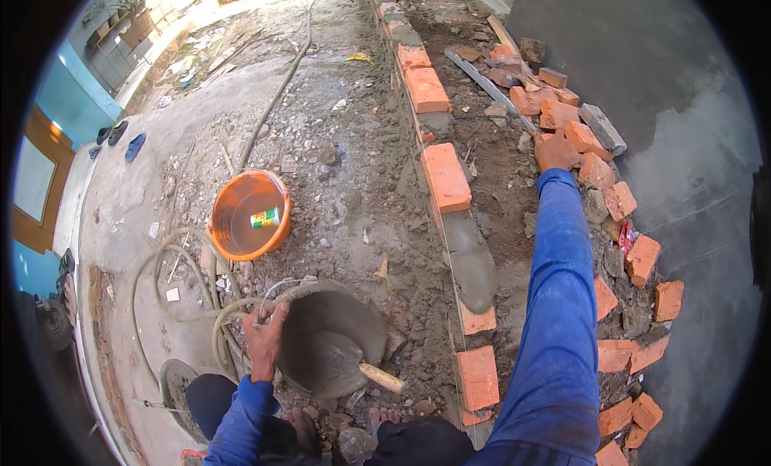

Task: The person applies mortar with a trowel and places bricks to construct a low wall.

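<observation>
My left hand [261,337] grips the wire handle at the rim of a grey mortar bucket [305,360]. A trowel [381,377] with a wooden handle lies inside that bucket. My right hand [554,153], arm stretched forward, is closed on a brick in the loose pile [594,170]; its fingertips are partly hidden. Left of that arm runs a low row of orange bricks [446,177] along a string, with wet mortar [472,273] between two of them.
An orange bucket [273,237] of murky water holding a small container stands at left, beside a coiled hose [165,249]. Sandals [135,147] lie near a blue wall [84,93] and door [36,177]. A grey concrete surface [683,145] borders the brick pile; a metal bar [482,79] lies there.
</observation>
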Action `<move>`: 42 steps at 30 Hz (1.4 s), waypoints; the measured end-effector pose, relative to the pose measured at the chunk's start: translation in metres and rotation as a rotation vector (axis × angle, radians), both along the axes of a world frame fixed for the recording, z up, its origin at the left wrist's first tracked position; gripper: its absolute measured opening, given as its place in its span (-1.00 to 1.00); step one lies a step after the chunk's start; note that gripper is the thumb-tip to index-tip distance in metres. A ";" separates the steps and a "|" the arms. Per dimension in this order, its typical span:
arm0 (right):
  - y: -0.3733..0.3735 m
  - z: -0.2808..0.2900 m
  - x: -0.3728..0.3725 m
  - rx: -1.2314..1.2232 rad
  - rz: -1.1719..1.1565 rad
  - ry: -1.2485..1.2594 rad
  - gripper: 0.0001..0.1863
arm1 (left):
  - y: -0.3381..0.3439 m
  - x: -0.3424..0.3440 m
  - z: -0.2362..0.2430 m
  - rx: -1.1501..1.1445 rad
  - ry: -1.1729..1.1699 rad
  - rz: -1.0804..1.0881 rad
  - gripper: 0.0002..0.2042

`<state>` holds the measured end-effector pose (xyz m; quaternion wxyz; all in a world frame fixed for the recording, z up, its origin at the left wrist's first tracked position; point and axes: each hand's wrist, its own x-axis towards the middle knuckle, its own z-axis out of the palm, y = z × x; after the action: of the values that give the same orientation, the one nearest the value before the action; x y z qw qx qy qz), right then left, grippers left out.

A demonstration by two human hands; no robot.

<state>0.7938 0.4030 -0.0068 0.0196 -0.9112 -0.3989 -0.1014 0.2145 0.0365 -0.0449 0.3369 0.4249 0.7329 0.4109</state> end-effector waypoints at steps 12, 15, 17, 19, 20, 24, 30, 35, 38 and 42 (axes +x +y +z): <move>-0.049 0.084 0.122 0.203 0.133 0.958 -0.14 | 0.012 0.012 -0.015 0.082 -0.099 -0.025 -0.74; -0.126 0.100 0.111 0.257 0.140 1.539 -0.19 | 0.004 -0.017 -0.024 0.073 -0.074 -0.025 -0.74; -0.194 0.097 0.076 0.419 0.351 1.889 -0.24 | 0.001 -0.027 -0.024 0.059 -0.061 -0.032 -0.73; -0.264 0.116 -0.021 0.617 0.315 1.812 -0.29 | -0.004 -0.036 -0.012 0.020 -0.024 -0.043 -0.73; -0.287 0.130 -0.046 0.723 0.299 1.745 -0.31 | -0.002 -0.030 -0.014 0.087 -0.018 -0.039 -0.72; -0.312 0.052 -0.045 0.533 0.406 1.378 -0.30 | 0.004 -0.018 -0.011 0.042 -0.016 -0.108 -0.68; -0.339 -0.039 -0.156 -0.100 0.632 0.474 -0.23 | -0.002 -0.023 -0.013 0.069 -0.006 -0.072 -0.67; -0.311 -0.083 -0.175 -0.010 0.709 0.102 -0.20 | 0.001 -0.026 -0.014 0.065 -0.011 -0.075 -0.66; -0.296 -0.076 -0.172 0.000 0.744 0.127 -0.20 | 0.000 -0.025 -0.010 0.026 -0.010 -0.076 -0.66; -0.304 -0.066 -0.172 -0.160 0.682 0.264 -0.15 | 0.000 -0.025 -0.009 0.029 -0.075 -0.065 -0.67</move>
<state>0.6218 0.0991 -0.0728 0.0323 -0.7299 -0.6800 0.0607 0.1900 0.0364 -0.0539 0.3713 0.4378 0.6993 0.4261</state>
